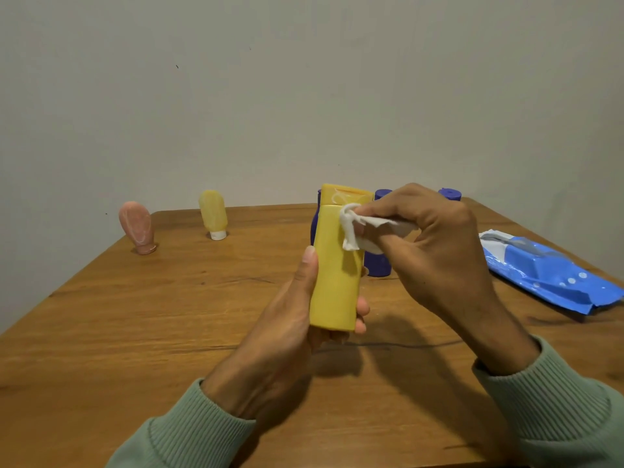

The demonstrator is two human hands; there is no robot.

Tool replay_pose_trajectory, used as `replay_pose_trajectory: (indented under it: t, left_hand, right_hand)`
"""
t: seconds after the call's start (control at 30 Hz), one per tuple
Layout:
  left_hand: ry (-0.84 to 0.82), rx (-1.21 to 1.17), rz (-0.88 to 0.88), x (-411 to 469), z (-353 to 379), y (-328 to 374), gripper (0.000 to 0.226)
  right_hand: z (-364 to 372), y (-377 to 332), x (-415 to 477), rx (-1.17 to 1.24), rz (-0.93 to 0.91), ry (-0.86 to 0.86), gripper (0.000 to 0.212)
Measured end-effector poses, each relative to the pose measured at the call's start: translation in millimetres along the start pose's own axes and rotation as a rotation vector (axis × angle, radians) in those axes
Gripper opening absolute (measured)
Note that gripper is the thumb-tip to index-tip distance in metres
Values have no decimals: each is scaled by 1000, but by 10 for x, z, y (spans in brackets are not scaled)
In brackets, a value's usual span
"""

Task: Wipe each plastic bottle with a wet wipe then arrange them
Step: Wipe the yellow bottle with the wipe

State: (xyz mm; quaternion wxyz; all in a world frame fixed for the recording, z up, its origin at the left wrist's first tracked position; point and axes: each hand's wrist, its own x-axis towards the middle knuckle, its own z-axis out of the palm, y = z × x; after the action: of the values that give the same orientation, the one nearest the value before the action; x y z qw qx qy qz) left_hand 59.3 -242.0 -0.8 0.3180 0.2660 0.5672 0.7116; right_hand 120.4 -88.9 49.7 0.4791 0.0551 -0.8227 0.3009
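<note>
Two tubes: pink tube (136, 228), pale-yellow tube (212, 212), cap-down at table (169, 315) far-left edge, likely wiped.
Left hand (290, 319): grips yellow bottle (334, 282) base, upright over table centre, sides exposed.
Right hand (435, 238): pinches wet wipe (354, 231) against its shoulder.
Purple bottles (378, 265): far edge, pending.

No writing, brand or number can be read; the blue wipes pack (547, 278) shows only white dots and a grey-white flap, any print on it too blurred to tell; the yellow bottle (332, 285) turns a plain face to the camera; the pink bottle (136, 228) and the pale yellow bottle (212, 211) bear only faint, unreadable marks.
</note>
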Motion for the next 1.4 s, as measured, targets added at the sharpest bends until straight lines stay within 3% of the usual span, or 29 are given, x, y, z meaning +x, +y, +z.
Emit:
replay_pose_trajectory:
  t: [0.2,0.6,0.83,1.1,1.27,1.4]
  left_hand:
    - [-47,95,1,-19,2,4,70]
    - [-53,322,115,-74,45,9,52]
    - [-15,252,113,-43,19,36,65]
    - [-28,364,182,-77,66,26,50]
    - [5,382,210,-68,66,23,50]
    - [-3,394,213,-72,77,11,48]
  right_hand:
    - [-49,12,28,-54,-12,113,18]
    - [-55,-31,9,-73,-78,50,20]
    - [-79,-2,22,-89,-68,81,18]
    - [-76,-54,7,-112,-87,125,19]
    - [-76,-93,-2,-121,-134,42,19]
    - [-113,-73,23,-153,-88,160,21]
